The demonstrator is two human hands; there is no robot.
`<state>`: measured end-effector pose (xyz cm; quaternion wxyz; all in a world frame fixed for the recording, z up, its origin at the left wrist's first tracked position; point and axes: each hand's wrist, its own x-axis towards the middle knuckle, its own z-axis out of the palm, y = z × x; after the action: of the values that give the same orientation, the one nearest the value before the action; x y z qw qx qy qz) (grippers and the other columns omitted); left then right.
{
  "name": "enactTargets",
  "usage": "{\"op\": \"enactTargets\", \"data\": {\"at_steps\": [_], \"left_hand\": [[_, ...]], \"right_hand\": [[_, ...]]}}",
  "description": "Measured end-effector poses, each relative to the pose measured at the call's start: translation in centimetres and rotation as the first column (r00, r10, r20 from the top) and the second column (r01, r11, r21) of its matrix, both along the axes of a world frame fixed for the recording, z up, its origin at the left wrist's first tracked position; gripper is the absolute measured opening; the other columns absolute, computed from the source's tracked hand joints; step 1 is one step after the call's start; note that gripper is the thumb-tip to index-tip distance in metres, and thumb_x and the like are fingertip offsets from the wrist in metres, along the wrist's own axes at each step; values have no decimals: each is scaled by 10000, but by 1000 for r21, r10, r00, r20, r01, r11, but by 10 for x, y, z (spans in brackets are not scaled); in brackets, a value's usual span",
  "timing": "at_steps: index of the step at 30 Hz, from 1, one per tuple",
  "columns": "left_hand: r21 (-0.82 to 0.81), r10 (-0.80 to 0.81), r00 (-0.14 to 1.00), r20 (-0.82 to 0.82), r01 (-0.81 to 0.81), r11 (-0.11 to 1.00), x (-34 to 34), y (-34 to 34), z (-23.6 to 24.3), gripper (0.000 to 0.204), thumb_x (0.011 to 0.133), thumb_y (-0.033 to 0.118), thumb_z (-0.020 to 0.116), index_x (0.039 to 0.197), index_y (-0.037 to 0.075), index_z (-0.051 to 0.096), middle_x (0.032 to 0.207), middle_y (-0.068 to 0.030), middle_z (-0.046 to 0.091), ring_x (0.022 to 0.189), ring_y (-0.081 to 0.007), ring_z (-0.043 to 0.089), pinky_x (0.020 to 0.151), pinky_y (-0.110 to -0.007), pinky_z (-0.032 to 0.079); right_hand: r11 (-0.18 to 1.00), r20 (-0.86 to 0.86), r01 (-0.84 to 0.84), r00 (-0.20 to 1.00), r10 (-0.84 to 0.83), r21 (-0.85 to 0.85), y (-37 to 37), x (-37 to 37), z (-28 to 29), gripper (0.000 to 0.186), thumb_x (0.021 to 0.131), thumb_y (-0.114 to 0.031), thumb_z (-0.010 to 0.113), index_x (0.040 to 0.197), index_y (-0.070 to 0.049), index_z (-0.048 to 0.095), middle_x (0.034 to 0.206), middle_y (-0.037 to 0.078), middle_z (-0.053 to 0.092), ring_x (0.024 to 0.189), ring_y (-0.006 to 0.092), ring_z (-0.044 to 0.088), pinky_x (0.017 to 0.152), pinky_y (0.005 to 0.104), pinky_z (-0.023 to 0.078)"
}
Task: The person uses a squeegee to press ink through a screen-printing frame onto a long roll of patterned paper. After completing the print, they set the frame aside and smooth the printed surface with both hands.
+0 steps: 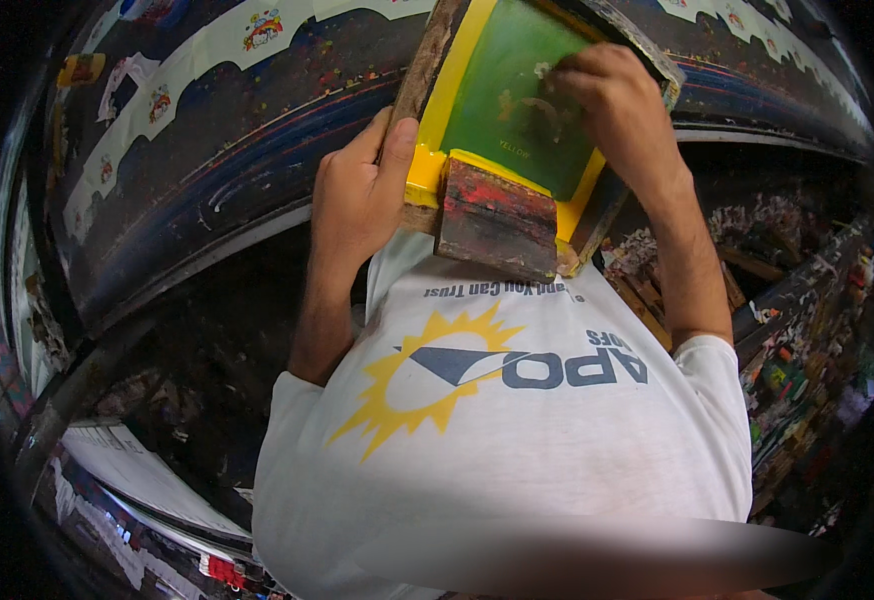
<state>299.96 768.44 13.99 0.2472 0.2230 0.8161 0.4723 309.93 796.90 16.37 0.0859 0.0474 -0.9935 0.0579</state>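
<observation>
A screen printing frame (425, 60) with a green mesh (497, 85) and yellow ink along its inner borders is tilted in front of my chest. My left hand (360, 195) grips its wooden left side, thumb on top. Over the upper right of the mesh is my right hand (622, 110), its fingers bent together and pointing down at the small stencil design. Whatever those fingers may hold is hidden, and their tips are slightly blurred. A squeegee (497, 215) with a worn, red-stained wooden handle rests at the frame's near end, its edge in yellow ink.
A long dark printing table (287, 140) curves across the far side. On it lie pale scalloped strips (197, 70) with small colourful prints. A yellow object (82, 70) sits at the far left. Paint-crusted scraps (807, 400) pile up at the right, below table height.
</observation>
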Motion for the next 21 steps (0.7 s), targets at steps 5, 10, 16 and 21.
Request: {"op": "enactTargets", "data": {"at_steps": [5,10,16,21], "left_hand": [[-2,8,994,-112,-8,1000,-4,3,-6,581,1126,453,554,1368,-61,673,1031,-290,775,995,-364,801,836,-405,591],[-20,18,999,-49,-19,1000,-1,-8,-6,538,1134,450,541,1316,-30,701,979,-267,776,949,-336,806,791,-401,580],[6,28,996,-80,-28,1000,-2,-10,-5,480,1140,441,528,1273,21,718,942,-227,779,905,-317,802,767,-405,572],[-46,48,995,-87,-52,998,0,-23,-7,484,1146,438,519,1333,36,713,994,-204,796,918,-267,793,795,-398,575]], "right_hand": [[983,-163,-176,973,165,-53,-29,-25,-19,182,818,-118,700,961,-69,802,1090,93,737,1136,297,675,1037,404,536],[982,9,-189,982,190,-22,-39,20,-16,214,821,-102,696,993,-89,822,1077,91,729,1152,295,663,1046,393,541],[997,-57,-47,997,51,60,-4,-8,-9,221,804,-91,734,1010,-79,813,1116,110,743,1157,317,668,1055,417,534],[977,-58,-193,980,188,-92,-56,8,-20,234,794,-67,729,1013,-73,813,1161,94,724,1207,308,649,1063,421,533]]}}
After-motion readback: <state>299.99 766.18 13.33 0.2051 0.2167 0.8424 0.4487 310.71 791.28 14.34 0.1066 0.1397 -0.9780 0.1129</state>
